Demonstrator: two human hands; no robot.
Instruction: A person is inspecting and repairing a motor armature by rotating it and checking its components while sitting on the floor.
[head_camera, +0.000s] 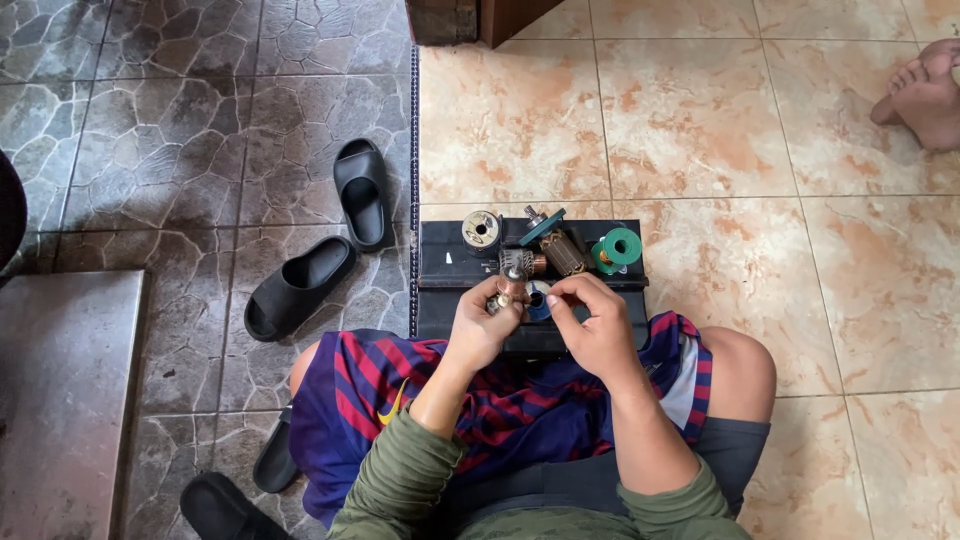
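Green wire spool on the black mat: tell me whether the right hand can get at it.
Probably yes: the green wire spool lies uncovered just beyond the right hand, with nothing between them, though its fingers are pinching something small.

Landmark: black mat (440, 270) at the tile edge. Its far strip is crowded: grey wire spool (481, 230), a motor armature (556, 247) and green spool (617, 246) side by side, little gap between. Its left part is bare. Beyond and right of the mat, open beige tile; someone's bare foot (925, 95) far off at that corner. Left of the mat, two black slides (325, 240) lie on the dark stone floor
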